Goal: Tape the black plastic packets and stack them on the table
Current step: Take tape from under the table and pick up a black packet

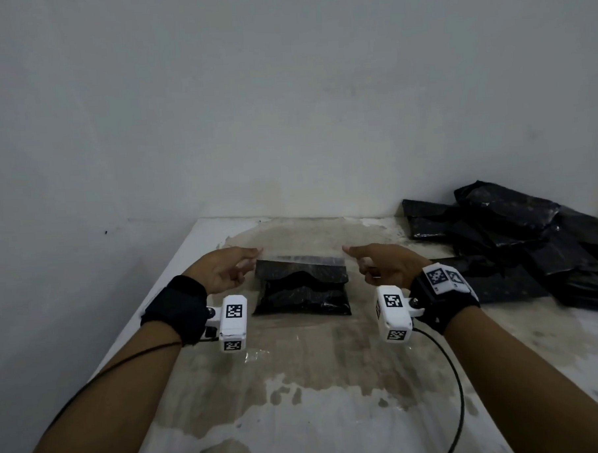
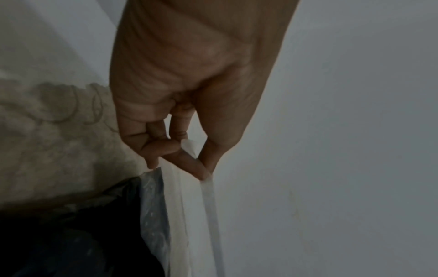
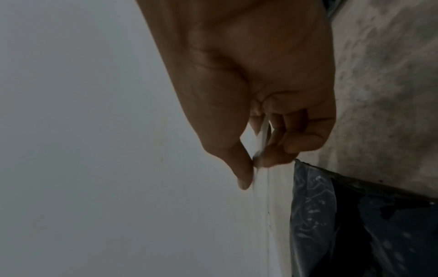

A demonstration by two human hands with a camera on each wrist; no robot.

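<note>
One black packet (image 1: 302,288) is seen lying at the centre of the table (image 1: 332,396), and a heap of further packets (image 1: 517,244), too overlapped to be counted, is seen at the right edge. One clear tape strip (image 1: 302,257) is held taut above the packet's far edge, pinched at its ends by the left hand (image 1: 224,269) and the right hand (image 1: 385,263), thumb against fingertip.

A plain, pale grey painted wall (image 1: 285,100) fills the upper part of the head view and meets a second wall (image 1: 44,237) at the left, forming a corner behind the work surface. Black fabric wrist straps (image 1: 178,308) carry small white box-shaped camera housings (image 1: 232,323) printed with black-and-white square marker codes. A thin black cable (image 1: 457,390) curves from the right-hand housing (image 1: 394,313) toward the lower edge of the view.
</note>
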